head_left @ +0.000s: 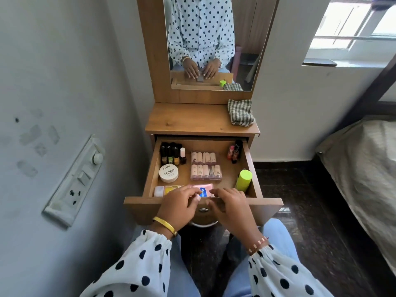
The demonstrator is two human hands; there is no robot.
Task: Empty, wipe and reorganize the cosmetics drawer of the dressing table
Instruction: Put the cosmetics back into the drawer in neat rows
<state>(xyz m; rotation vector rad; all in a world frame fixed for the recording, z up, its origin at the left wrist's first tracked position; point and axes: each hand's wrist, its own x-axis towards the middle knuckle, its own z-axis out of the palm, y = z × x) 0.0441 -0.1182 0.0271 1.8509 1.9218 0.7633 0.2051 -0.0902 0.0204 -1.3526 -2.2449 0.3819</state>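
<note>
The wooden drawer [249,166] stands pulled open, holding nail polish bottles [172,154] at 10 o'clock, a white nail polish remover tub [168,173] below them, two clear lipstick cases [205,166] centrally, a lime-capped bottle [243,180] at 4 o'clock, and a pink Vaseline tube [203,189] along the front.

Two clear lipstick cases [206,165], one nail-polish-remover tub [168,173], one pink tube [200,190], one checked cloth [240,112]

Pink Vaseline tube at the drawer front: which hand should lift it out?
Left, probably. The left hand already has fingertips at the pink Vaseline tube; the right hand hovers beside it over the open wooden drawer.
</note>
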